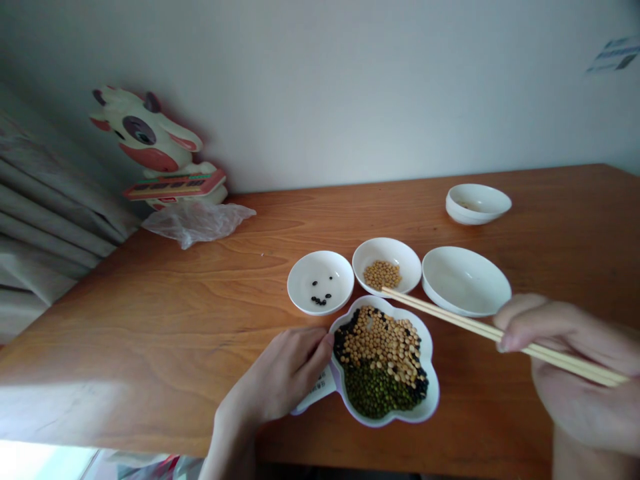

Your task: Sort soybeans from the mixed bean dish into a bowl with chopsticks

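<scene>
My left hand (287,373) grips the left edge of a white flower-shaped tray (435,393), its fingers closed at the rim by the label. Yellow soybeans (377,340), black beans (420,387) and green mung beans (375,390) lie in the tray. My right hand (565,353) holds a pair of wooden chopsticks (460,320), whose tips are at the front rim of the middle white bowl (413,263) with soybeans inside. Nothing shows clearly between the tips. The left bowl (300,273) has several black beans; the right bowl (465,280) shows nothing inside.
Another white bowl (480,203) stands farther back on the wooden table (175,340), with something small inside. A cow-shaped toy (155,147) with a keyboard leans by the wall, a clear plastic bag (200,223) before it. A curtain (40,227) hangs at left.
</scene>
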The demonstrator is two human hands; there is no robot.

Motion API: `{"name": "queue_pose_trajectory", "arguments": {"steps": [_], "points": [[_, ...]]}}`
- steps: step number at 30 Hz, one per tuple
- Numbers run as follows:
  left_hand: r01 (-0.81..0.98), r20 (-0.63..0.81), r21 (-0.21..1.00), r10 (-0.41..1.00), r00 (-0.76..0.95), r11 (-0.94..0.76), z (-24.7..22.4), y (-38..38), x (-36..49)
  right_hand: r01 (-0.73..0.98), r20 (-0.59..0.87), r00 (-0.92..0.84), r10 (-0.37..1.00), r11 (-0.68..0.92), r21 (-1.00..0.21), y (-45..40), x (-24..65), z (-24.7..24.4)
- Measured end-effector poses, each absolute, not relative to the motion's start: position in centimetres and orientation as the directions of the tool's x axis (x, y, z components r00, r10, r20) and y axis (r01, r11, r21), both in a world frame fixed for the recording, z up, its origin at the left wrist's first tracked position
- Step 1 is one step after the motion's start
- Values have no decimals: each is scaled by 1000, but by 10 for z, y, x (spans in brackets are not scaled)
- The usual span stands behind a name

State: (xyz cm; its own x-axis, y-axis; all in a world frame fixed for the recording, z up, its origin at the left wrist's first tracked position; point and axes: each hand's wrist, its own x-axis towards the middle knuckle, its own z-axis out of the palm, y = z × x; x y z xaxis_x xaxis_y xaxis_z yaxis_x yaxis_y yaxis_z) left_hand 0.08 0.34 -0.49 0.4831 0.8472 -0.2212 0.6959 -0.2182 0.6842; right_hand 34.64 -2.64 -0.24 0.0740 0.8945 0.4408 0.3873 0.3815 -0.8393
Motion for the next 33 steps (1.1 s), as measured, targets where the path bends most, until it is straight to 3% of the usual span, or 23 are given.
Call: {"name": "queue_pose_trajectory", "arguments": {"steps": [6, 9, 21, 33], "points": [[705, -224, 675, 849, 479, -219, -5, 3, 1, 266, 264, -249, 932, 328, -906, -16, 320, 5], [710, -225, 670, 853, 472, -216, -4, 3, 1, 248, 234, -316, 919, 318, -915, -14, 315, -2], [723, -221, 655, 858, 463, -222, -4, 2, 1, 268, 118, -324, 939, 211, -940, -16, 314, 0], [716, -212, 660, 858, 469, -228, -3, 1, 1, 244, 173, -300, 938, 250, -937, -16, 315, -5]]}}
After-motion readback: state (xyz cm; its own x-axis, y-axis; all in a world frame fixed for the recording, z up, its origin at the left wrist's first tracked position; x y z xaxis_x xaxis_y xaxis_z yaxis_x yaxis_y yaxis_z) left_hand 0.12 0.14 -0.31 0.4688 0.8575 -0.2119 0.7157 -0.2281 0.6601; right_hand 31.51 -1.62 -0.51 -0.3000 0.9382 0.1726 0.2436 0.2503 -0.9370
